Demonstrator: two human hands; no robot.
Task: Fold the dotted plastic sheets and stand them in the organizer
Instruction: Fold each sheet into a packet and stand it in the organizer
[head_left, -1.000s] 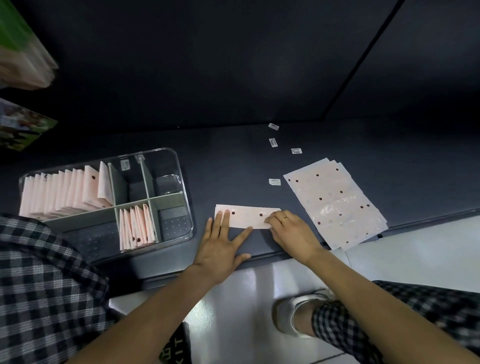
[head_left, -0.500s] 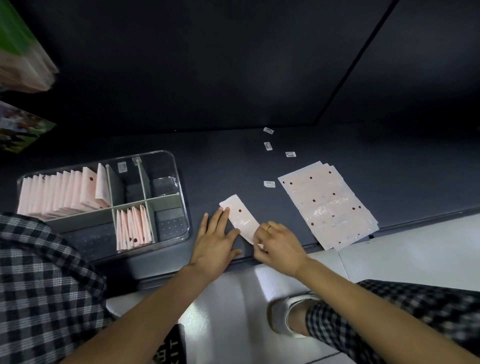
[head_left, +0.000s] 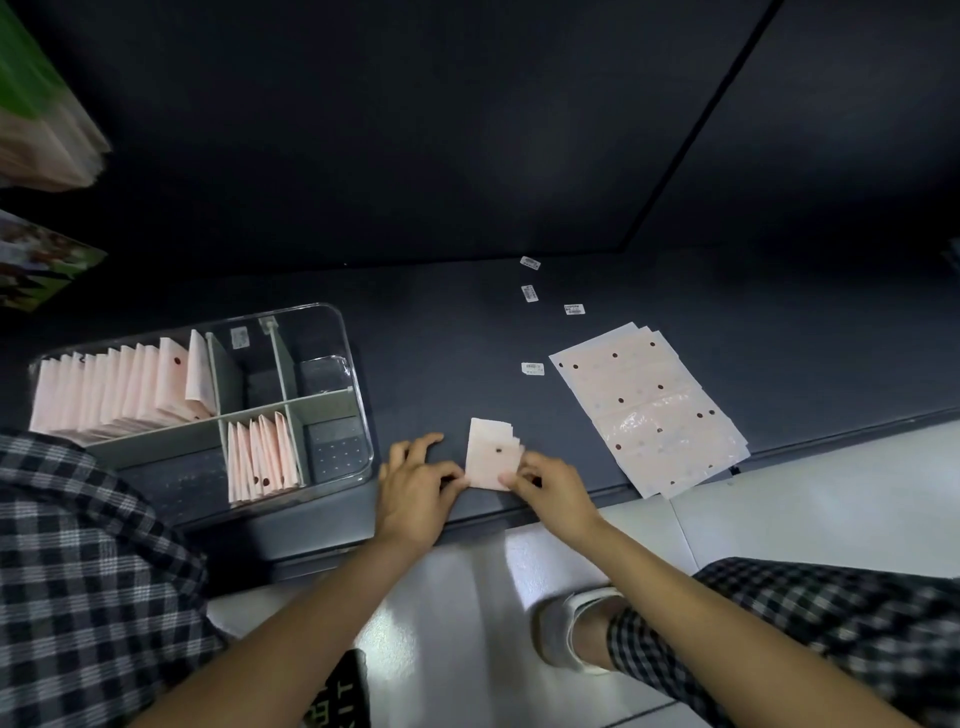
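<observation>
A pale pink dotted sheet, folded into a small packet, lies near the front edge of the dark shelf. My left hand pinches its lower left corner with thumb and fingers. My right hand pinches its lower right edge. A stack of unfolded dotted sheets lies flat to the right. The clear organizer stands at the left, with folded sheets upright in its back left compartment and in a front middle compartment.
Several small white barcode labels lie on the shelf behind the packet. Grey dividers split the organizer. Stacked packages sit at the upper left. The shelf's front edge runs just under my hands, with white floor and a shoe below.
The long folded strip was turned and folded again into a small packet. Both hands came closer together and now pinch its lower corners.
</observation>
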